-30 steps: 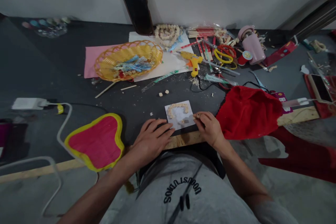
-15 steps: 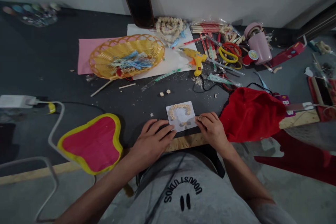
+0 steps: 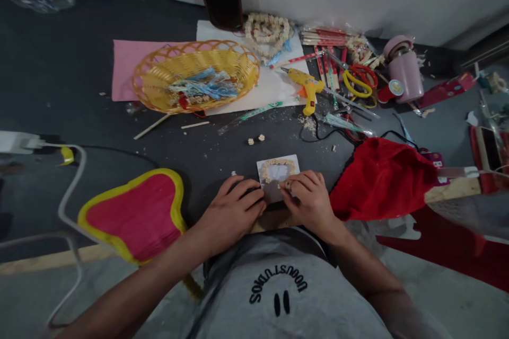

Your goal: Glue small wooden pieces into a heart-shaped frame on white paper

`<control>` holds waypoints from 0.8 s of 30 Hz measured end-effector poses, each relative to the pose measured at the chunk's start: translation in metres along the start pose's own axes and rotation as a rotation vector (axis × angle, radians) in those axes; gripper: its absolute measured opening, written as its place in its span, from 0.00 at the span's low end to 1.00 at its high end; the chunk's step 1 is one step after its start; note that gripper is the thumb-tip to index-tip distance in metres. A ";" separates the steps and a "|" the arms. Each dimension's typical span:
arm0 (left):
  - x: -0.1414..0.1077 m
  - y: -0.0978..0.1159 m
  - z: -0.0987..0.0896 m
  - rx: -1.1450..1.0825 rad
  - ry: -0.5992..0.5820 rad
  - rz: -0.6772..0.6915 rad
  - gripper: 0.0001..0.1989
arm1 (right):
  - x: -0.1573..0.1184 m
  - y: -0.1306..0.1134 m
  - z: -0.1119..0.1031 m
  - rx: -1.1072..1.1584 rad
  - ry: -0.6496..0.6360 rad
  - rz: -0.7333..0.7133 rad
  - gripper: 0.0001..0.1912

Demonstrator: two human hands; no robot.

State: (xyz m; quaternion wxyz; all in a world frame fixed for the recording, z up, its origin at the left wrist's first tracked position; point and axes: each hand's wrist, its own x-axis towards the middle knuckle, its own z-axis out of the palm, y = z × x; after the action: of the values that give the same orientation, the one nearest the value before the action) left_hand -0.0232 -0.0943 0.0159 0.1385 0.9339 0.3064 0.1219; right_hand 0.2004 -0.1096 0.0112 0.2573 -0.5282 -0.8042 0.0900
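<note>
A small pale card point(image 3: 271, 195) lies at the table's front edge, in front of me. Knobbly cream pieces point(image 3: 280, 162) form an arch on it, open towards me. My left hand point(image 3: 234, 212) rests flat, fingers spread, with its fingertips at the card's left edge. Over the lower right of the card, my right hand point(image 3: 310, 198) is closed in a pinch. A tiny cream piece point(image 3: 279, 186) shows at its fingertips; the fingers partly hide it. Two loose cream pieces point(image 3: 256, 140) lie beyond the card.
A yellow wicker basket point(image 3: 194, 106) holds blue tassels. Right of it are a yellow glue gun point(image 3: 305, 85), scissors point(image 3: 358, 85) and a pink flask point(image 3: 406, 74). Red cloth point(image 3: 382, 180) lies right of my hands. A pink-and-yellow padded shape point(image 3: 135, 212) sits at left, by a white cable point(image 3: 71, 185).
My right hand has moved left from the card's right edge onto its lower part, its fingertips now at the small piece there. My left hand stays by the left edge. The view has shifted slightly.
</note>
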 end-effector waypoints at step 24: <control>-0.005 -0.006 0.006 -0.053 0.049 0.007 0.10 | 0.012 -0.010 0.010 -0.121 -0.153 0.027 0.03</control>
State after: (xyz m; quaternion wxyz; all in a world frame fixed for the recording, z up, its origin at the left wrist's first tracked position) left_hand -0.0283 -0.0935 0.0078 0.1553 0.9277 0.3029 0.1532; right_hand 0.1837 -0.1020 0.0110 0.1614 -0.5450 -0.8183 0.0850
